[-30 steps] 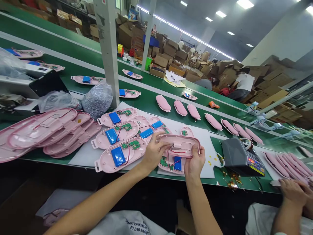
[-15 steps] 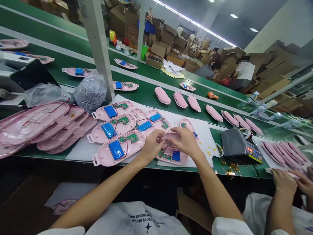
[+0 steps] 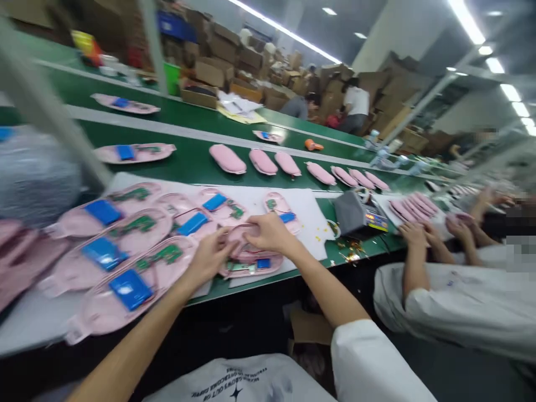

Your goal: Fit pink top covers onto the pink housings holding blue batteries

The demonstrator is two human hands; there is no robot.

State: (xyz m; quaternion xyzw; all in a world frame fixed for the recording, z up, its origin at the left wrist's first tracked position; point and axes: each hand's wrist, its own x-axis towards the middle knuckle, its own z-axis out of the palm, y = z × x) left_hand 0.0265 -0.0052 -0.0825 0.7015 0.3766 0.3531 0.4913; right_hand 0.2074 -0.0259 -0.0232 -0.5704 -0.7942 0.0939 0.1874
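Note:
Between my left hand [image 3: 210, 255] and my right hand [image 3: 270, 233] is a pink plastic shell [image 3: 238, 233], gripped at its two sides with curled fingers. Just under it lies an open pink case half [image 3: 274, 262] with a blue battery [image 3: 263, 263] and a green circuit board; my hands partly hide it. To the left of my left hand, several more open case halves [image 3: 98, 304] rest on a white sheet, each with a blue battery [image 3: 130, 289], wires and a green board [image 3: 161, 254]. Another open half [image 3: 281, 207] lies beyond my right hand.
A grey box with a lit display [image 3: 355, 215] stands to the right, near yellow scraps [image 3: 352, 251]. Closed pink cases [image 3: 228, 158] line the green belt [image 3: 188, 173]. A co-worker's hands [image 3: 414, 233] are farther right. A metal post [image 3: 54, 106] rises at left.
The camera view has swung to the right, so the bench appears shifted left and more co-workers show. Both hands still grip the pink shell above the open case half.

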